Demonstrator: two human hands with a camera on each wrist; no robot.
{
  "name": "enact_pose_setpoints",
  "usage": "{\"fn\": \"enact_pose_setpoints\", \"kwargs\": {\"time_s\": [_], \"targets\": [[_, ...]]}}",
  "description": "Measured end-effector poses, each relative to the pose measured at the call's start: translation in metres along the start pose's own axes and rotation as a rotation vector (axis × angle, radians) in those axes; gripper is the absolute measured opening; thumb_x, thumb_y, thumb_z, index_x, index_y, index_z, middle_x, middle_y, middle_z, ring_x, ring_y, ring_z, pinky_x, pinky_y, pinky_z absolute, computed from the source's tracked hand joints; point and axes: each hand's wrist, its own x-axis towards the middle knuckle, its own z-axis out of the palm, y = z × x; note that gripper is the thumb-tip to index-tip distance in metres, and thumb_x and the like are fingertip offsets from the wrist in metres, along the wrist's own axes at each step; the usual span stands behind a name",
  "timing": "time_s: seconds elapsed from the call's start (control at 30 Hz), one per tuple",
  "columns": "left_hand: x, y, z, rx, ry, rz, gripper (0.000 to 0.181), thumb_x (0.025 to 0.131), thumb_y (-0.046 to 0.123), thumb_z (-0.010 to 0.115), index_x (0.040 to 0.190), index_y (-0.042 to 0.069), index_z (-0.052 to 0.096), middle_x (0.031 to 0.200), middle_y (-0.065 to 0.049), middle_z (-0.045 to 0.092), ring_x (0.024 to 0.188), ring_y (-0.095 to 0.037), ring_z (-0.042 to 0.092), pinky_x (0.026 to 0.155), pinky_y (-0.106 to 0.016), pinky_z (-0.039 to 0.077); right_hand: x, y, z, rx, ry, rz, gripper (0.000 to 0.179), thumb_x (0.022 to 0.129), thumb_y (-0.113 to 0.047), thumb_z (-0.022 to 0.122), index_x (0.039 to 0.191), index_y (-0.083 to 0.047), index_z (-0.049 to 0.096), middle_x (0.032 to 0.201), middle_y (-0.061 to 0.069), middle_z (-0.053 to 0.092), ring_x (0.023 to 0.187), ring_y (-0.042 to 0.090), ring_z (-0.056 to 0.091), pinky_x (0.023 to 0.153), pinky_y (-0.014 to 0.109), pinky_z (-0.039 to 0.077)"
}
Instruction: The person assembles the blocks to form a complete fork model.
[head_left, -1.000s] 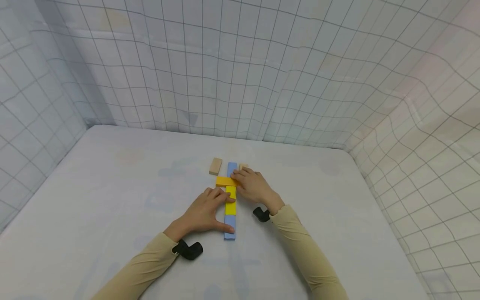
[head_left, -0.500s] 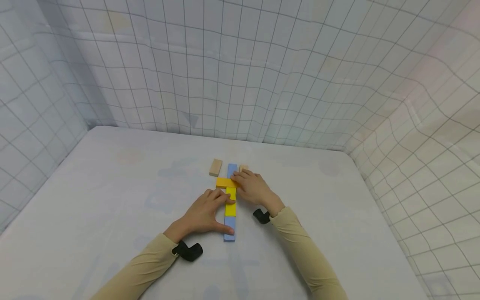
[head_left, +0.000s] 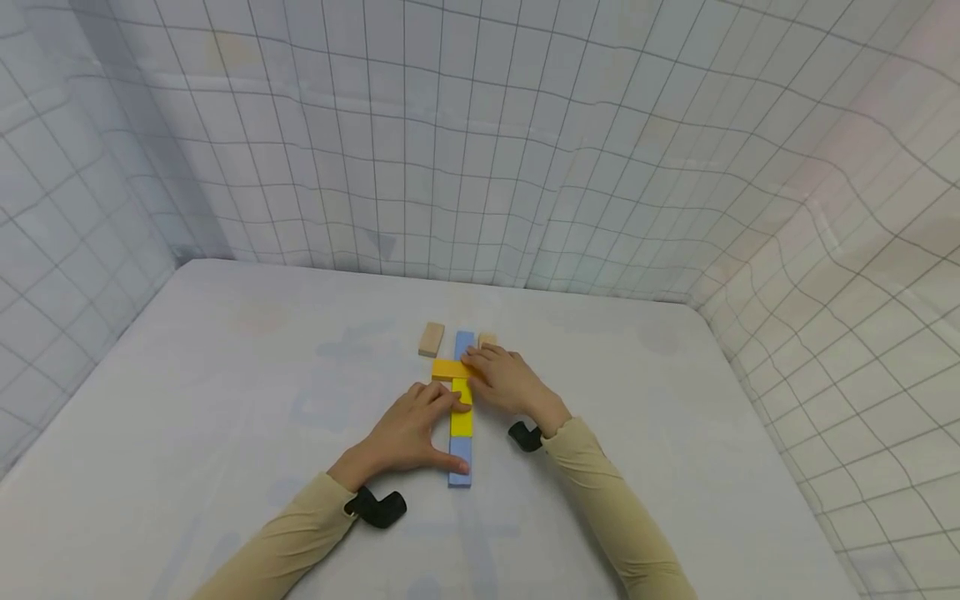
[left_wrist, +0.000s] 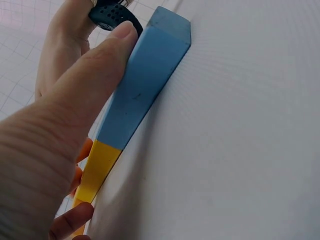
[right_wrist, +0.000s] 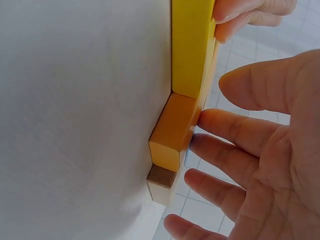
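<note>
In the head view a line of flat blocks runs away from me: a near blue block (head_left: 461,450), a yellow block (head_left: 462,425), an orange block (head_left: 444,369) lying crosswise, and a far blue block (head_left: 464,340). My left hand (head_left: 408,433) lays its thumb on the near blue block and its fingertips over the yellow one. The right hand (head_left: 512,383) covers the right end of the orange block. In the right wrist view its fingers (right_wrist: 230,125) are extended, with tips at the orange block's top, and the thumb stands apart from it.
Two plain wooden blocks flank the far blue block, one on the left (head_left: 431,339) and one on the right (head_left: 487,339), partly behind the right hand. Grid-patterned white curtains (head_left: 450,167) enclose the white table (head_left: 225,400). Black wrist cameras (head_left: 382,508) sit below both wrists.
The head view has tilted up slightly, so everything sits a little lower in it. Both hands stay at the same blocks, and the blocks keep their arrangement.
</note>
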Motion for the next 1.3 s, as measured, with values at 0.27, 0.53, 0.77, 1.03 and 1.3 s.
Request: {"fn": "enact_pose_setpoints", "kwargs": {"time_s": [0.27, 0.53, 0.77, 1.03, 1.3], "targets": [[-0.0007, 0.0006, 0.0004, -0.005, 0.012, 0.011, 0.083, 0.061, 0.080, 0.063, 0.122, 0.023, 0.059, 0.108, 0.004, 0.044, 0.095, -0.018, 0.039, 0.078, -0.032, 0.037, -0.0020, -0.0009, -0.0010, 0.014, 0.012, -0.024, 0.041, 0.099, -0.026, 0.050, 0.137, -0.011, 0.051, 0.144, 0.010, 0.041, 0.134, 0.028, 0.033, 0.104, 0.050, 0.029], [-0.0009, 0.0001, 0.0015, -0.002, 0.027, 0.024, 0.084, 0.061, 0.081, 0.061, 0.121, 0.023, 0.060, 0.107, 0.004, 0.044, 0.094, -0.017, 0.040, 0.077, -0.031, 0.037, -0.0024, -0.0004, -0.0025, 0.016, 0.006, -0.039, 0.039, 0.099, -0.025, 0.050, 0.136, -0.010, 0.052, 0.144, 0.012, 0.041, 0.134, 0.028, 0.032, 0.103, 0.051, 0.029], [-0.0011, -0.0002, 0.0021, 0.005, 0.024, 0.020, 0.085, 0.061, 0.083, 0.059, 0.121, 0.023, 0.060, 0.108, 0.005, 0.044, 0.094, -0.017, 0.040, 0.077, -0.032, 0.037, -0.0020, 0.0004, -0.0026, 0.018, 0.002, -0.050, 0.039, 0.099, -0.025, 0.051, 0.134, -0.010, 0.054, 0.144, 0.011, 0.041, 0.135, 0.027, 0.032, 0.104, 0.051, 0.029], [-0.0016, 0.0005, 0.0008, 0.012, 0.032, 0.029, 0.083, 0.061, 0.080, 0.062, 0.121, 0.023, 0.059, 0.109, 0.003, 0.045, 0.095, -0.019, 0.041, 0.078, -0.032, 0.038, -0.0006, 0.0016, -0.0025, 0.020, 0.004, -0.048, 0.038, 0.099, -0.027, 0.051, 0.133, -0.011, 0.055, 0.143, 0.011, 0.043, 0.135, 0.028, 0.032, 0.103, 0.051, 0.029], [-0.0010, 0.0007, 0.0002, 0.020, 0.039, 0.036, 0.082, 0.061, 0.079, 0.063, 0.121, 0.023, 0.059, 0.110, 0.003, 0.045, 0.093, -0.018, 0.040, 0.077, -0.031, 0.038, 0.0003, 0.0030, -0.0028, 0.023, 0.017, -0.060, 0.036, 0.098, -0.027, 0.052, 0.130, -0.010, 0.058, 0.142, 0.011, 0.045, 0.134, 0.029, 0.034, 0.103, 0.051, 0.031]]}}
